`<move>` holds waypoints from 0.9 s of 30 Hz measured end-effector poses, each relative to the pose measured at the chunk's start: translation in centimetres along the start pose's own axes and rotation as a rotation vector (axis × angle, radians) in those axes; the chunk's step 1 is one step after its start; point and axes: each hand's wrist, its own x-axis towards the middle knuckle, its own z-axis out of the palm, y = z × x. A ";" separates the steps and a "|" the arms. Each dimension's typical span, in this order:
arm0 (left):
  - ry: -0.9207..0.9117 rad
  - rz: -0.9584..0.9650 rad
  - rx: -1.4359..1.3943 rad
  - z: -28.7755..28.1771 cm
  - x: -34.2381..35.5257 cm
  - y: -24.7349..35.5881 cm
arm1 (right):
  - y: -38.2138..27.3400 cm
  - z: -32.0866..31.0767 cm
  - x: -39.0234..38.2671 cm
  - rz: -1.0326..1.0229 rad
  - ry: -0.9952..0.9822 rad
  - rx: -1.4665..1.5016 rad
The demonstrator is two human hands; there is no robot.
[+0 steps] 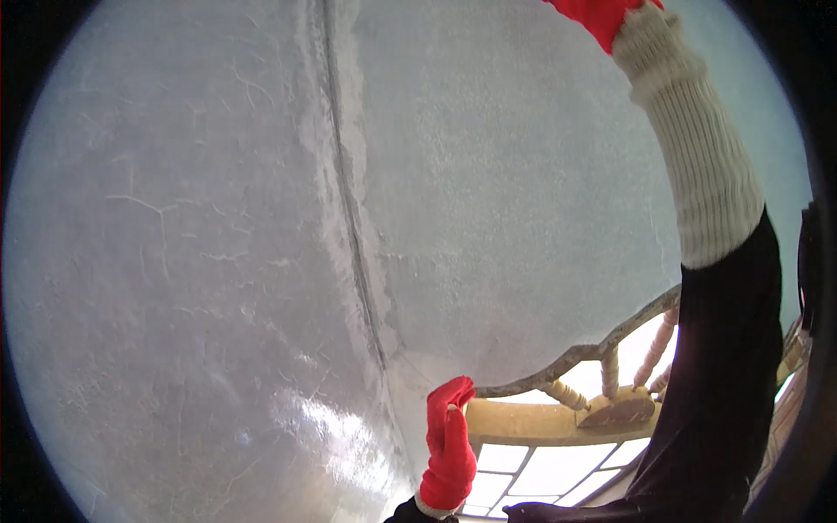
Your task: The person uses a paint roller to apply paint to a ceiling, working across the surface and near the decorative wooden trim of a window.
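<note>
My left hand [446,444], in a red glove with a white cuff, is low at centre beside the left end of a dark, wavy edge [580,353]. Its fingers are bent and together; what they hold, if anything, is unclear. My right hand [610,17], also red-gloved, reaches up to the top right edge, nearest the grey surface; its fingers are out of frame, so grip and contact are hidden. A pale ribbed sleeve [693,157] over black clothing covers that forearm. The cracked grey plaster surface [174,261] fills most of the view, with a long vertical seam [344,200].
Below the wavy edge are pale turned spindles [567,397] in an opening and a curved tan beam [523,423]. A bright window [554,471] with dark bars lies beneath them. A dark shape [806,261] stands at the far right edge.
</note>
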 end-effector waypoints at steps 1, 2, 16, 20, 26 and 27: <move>0.002 0.055 0.044 0.0 -0.2 0.3 | 0.7 -0.4 -1.0 -0.004 0.014 -0.020; -0.010 0.100 0.068 0.3 -0.5 0.3 | 1.2 -1.1 -2.6 0.018 0.016 -0.051; -0.289 -0.257 0.246 -4.3 -9.6 -6.9 | 10.5 5.9 -60.1 0.890 0.191 0.126; -0.431 -0.398 0.128 -4.6 -11.8 -8.6 | 10.9 7.4 -64.3 0.888 0.069 -0.030; -0.257 -0.676 -0.086 -4.8 -11.4 -10.6 | 13.1 10.6 -65.3 0.935 0.197 0.108; -0.228 -0.648 -0.072 -4.6 -11.0 -11.0 | 13.3 10.1 -65.3 0.961 0.053 0.081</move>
